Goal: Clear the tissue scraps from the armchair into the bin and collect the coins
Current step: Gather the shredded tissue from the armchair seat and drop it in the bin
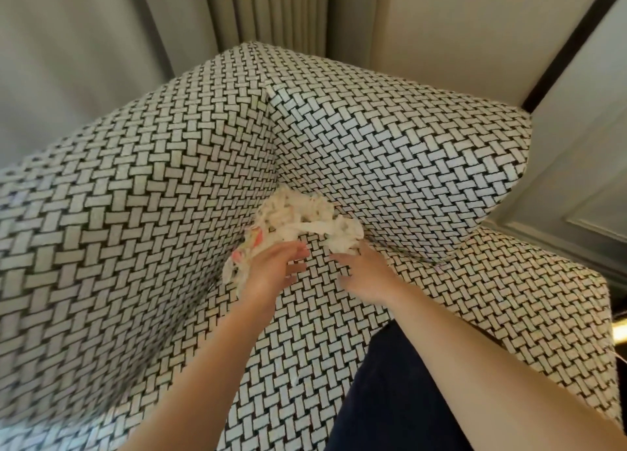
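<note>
both hands rest on the armchair (135,186) seat: left hand (271,274) half curled against the tissue scraps (305,220), right hand (364,274) spread loosely, fingertips touching the pile's near edge.

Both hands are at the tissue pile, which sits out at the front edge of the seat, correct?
Not quite. The head view shows both hands, left hand and right hand, at the tissue pile, but it sits in the back corner of the armchair seat.
</note>
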